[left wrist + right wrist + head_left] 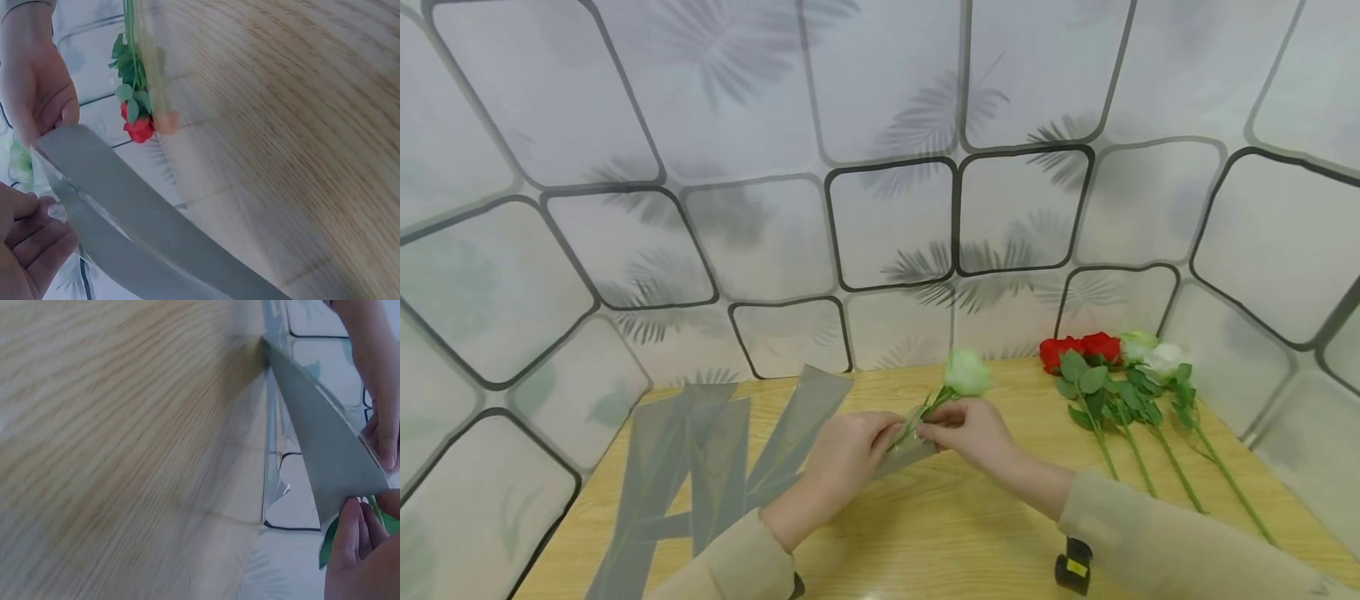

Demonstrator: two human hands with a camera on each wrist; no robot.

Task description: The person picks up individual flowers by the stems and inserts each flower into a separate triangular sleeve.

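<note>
Both hands hold a grey flower sleeve with a pale green rose [967, 373] in it, just over the middle of the table. My left hand [842, 454] pinches the sleeve's edge between thumb and fingers, on the left of the stem. Opposite it, my right hand [976, 433] pinches the sleeve's rim close under the bloom. The bloom stands out above the sleeve's top, tilted to the right. In the right wrist view the grey sleeve [331, 444] tapers to a narrow end away from the fingers. Inside the sleeve the lower stem is mostly hidden.
Several flat grey sleeves [718, 467] lie overlapping on the left of the wooden table [955, 533]. On the right lie two red roses [1101, 347], another pale green rose [1137, 343] and a white rose [1165, 360], stems toward the front. A patterned wall [895, 225] borders the table behind.
</note>
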